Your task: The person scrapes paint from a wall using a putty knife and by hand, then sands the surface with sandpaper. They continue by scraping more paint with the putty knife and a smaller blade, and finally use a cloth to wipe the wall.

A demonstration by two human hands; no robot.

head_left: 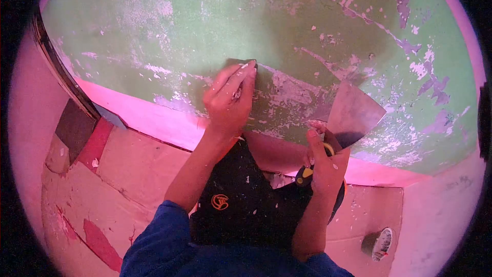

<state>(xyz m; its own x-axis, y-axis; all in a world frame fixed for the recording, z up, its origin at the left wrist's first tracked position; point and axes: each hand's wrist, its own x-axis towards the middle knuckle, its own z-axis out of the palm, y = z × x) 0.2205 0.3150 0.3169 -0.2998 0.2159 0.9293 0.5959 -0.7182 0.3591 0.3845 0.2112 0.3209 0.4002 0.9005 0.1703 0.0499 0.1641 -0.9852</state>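
Both apart: my left hand (228, 100) presses a dark piece (234, 61) on flaking wall (179, 31), steady pressure needed; right hand (329, 172) grips scraper (353, 110).

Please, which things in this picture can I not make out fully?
All in the head view:
- Thin dark piece: mostly hidden by the left hand.
- Scraper: handle partly hidden by the right hand.
- Cup: contents too small.
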